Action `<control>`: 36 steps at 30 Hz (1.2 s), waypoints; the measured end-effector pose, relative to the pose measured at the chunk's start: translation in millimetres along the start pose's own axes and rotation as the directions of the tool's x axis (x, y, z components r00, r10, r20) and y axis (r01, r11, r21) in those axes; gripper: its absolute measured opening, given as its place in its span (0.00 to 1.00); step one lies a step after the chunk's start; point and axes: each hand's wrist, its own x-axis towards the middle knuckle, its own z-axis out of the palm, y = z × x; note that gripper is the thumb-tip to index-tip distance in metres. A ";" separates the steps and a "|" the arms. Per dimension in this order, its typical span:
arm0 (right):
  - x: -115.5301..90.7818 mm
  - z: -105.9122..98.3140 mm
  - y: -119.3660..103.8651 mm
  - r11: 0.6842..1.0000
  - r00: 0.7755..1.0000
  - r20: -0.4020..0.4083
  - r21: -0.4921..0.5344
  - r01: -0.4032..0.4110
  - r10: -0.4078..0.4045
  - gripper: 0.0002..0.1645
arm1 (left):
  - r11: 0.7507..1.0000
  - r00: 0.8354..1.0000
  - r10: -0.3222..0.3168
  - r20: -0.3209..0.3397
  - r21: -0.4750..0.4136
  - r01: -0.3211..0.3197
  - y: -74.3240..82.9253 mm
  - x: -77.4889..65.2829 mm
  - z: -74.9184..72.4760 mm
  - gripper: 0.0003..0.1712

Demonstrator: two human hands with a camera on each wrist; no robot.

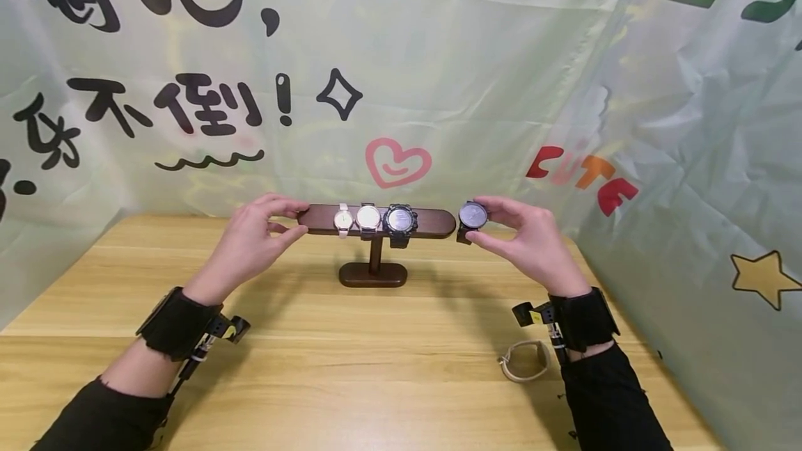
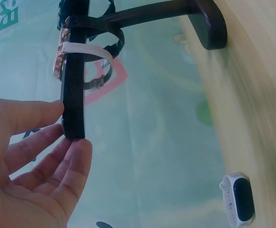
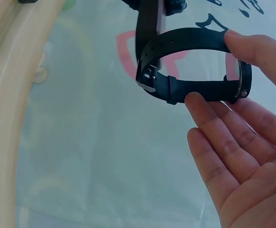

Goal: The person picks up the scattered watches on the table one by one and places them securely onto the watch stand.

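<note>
The black watch (image 1: pixel 473 215) sits just beyond the right end of the dark stand (image 1: pixel 432 223), its dial too faint to read and seen only edge-on from the right wrist. The left-wrist frame's lower edge clips a white band (image 2: pixel 240 199). The hands are well apart: the right hand (image 1: pixel 532 239), palm turned inward, pinches the watch between thumb and fingers; the left hand (image 1: pixel 253 242) grips the stand's left end.
</note>
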 end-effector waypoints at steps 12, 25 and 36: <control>6.5 9.9 14.0 0.999 0.998 0.061 0.013 -0.031 0.030 0.33 | 1.000 1.000 0.009 -0.029 0.002 -0.009 -3.7 -0.8 2.3 0.21; 10.1 20.3 20.1 0.999 0.995 0.099 0.029 -0.036 0.033 0.32 | 1.000 0.998 0.008 -0.065 0.005 -0.008 -4.7 -0.2 7.7 0.21; 13.3 28.1 21.3 0.997 0.990 0.128 0.055 -0.059 0.051 0.34 | 1.000 0.998 0.006 -0.066 0.006 -0.006 -6.8 0.2 9.7 0.21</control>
